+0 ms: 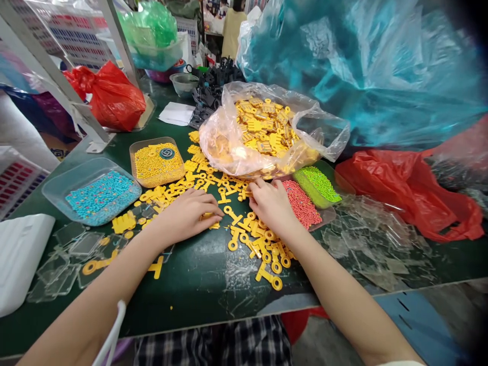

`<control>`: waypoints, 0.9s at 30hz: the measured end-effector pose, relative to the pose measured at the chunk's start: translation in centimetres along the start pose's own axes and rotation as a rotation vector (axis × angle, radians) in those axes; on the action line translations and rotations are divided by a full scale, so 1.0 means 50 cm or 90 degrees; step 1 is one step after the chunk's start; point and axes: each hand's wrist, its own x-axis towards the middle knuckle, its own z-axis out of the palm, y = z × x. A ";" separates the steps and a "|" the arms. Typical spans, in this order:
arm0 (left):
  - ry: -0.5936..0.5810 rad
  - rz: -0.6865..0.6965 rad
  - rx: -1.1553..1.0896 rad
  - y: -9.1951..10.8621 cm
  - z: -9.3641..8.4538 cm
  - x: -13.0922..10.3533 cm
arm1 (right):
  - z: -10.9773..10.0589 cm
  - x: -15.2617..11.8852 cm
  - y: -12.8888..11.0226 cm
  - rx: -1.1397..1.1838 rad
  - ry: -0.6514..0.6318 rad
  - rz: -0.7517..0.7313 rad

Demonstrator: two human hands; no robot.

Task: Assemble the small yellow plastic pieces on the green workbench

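tabletop edge [198,305]: dark green, nearest; checked cloth just below it.
clear squares [64,254]: flat see-through pieces, heaped low at near left; more of them at near right.
white sheet [19,254]: lying at the far left edge, beside the clear squares.
yellow key-shaped pieces [263,244]: scattered loose across the middle, round ring at one end, some overlapping.
left hand [186,213]: palm down, fingers curled narrow over a few yellow pieces, touching them; cannot tell whether any is pinched.
right hand [272,203]: palm down, fingers bent and close together, fingertips pressed into the scatter just before the bag; grip hidden.
blue bead tray [57,188]: clear shallow tray, left of the hands, holding turquoise beads with a few pink ones.
yellow bead tray [133,150]: clear tray behind it, full of small yellow beads, a round dark disc with a swirl mark on top; writing not readable.
red bead tray [324,218]: just right of the right hand, pinkish-red beads.
green bead tray [301,175]: touching the red one, bright green beads.
clear bag [324,132]: open, crumpled, behind the hands, filled with yellow comb-like and flat pieces.
red bags [114,96]: one far left, another lying at right.
black parts [213,86]: piled behind the clear bag.
labels: red and blue printed sheets at left, too small to read.
blue-green film [381,66]: large, far right.
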 end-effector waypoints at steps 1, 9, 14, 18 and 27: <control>-0.007 0.010 -0.007 0.006 0.002 0.002 | 0.003 0.001 0.004 0.015 0.007 0.003; -0.027 0.016 -0.012 0.032 0.022 0.020 | -0.010 -0.009 0.042 0.113 0.160 0.041; -0.020 0.022 -0.015 0.031 0.028 0.023 | -0.036 -0.014 0.061 0.140 0.244 0.118; 0.002 0.016 -0.018 0.033 0.035 0.025 | -0.038 -0.013 0.063 0.132 0.212 0.096; 0.014 0.026 -0.003 0.039 0.040 0.024 | -0.061 -0.024 0.056 0.152 0.002 -0.067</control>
